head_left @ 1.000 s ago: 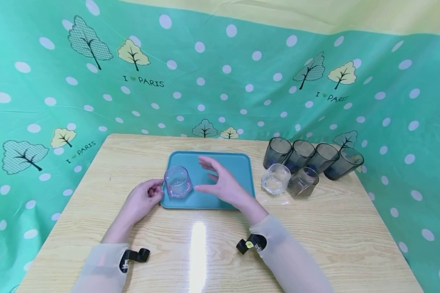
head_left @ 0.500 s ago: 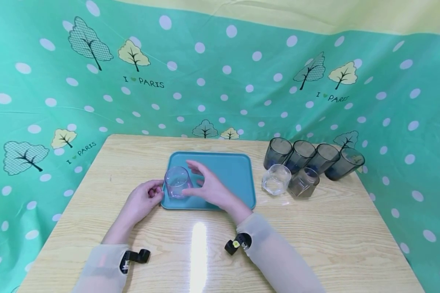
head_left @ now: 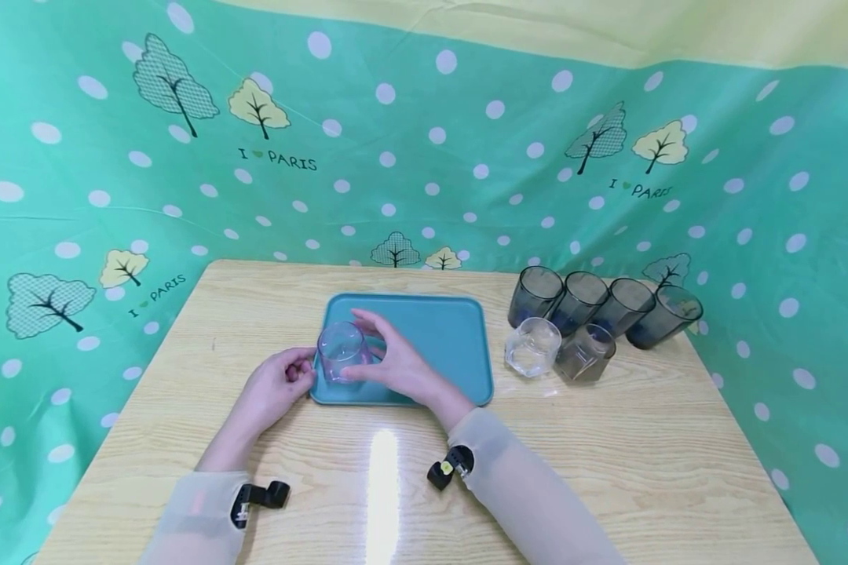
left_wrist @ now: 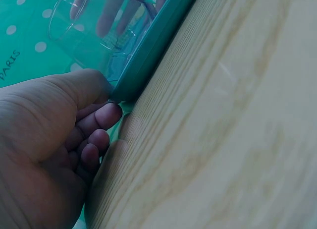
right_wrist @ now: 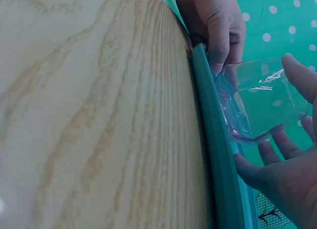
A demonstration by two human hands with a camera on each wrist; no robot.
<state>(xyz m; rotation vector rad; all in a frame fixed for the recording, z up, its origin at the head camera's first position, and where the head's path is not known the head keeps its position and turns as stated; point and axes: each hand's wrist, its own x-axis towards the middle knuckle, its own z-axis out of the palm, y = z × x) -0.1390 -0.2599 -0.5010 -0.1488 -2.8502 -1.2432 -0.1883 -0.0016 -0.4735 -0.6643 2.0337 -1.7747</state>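
Note:
A low, clear glass [head_left: 341, 349] with a faint pink tint and a faceted base stands upright on the left end of the blue tray [head_left: 438, 345]. My right hand [head_left: 399, 365] curves round its right side, the thumb across the near side and the other fingers behind; in the right wrist view this hand [right_wrist: 290, 174] cups the glass [right_wrist: 262, 100] close to its wall. At the tray's left edge my left hand [head_left: 275, 384] pinches the rim. The left wrist view has that hand's thumb on top of the rim and its fingers [left_wrist: 106, 115] curled below.
To the right of the tray stand several tall dark tumblers [head_left: 535, 294] in a slanting row. Before them are a clear faceted glass [head_left: 532, 348] and a smoky one [head_left: 585, 351]. A polka-dot cloth [head_left: 424, 157] hangs behind the wooden table [head_left: 608, 455].
My right hand has moved left over the tray to the pink-tinted glass, and its thumb and fingers have come round it. The left hand, glass and tray have stayed put.

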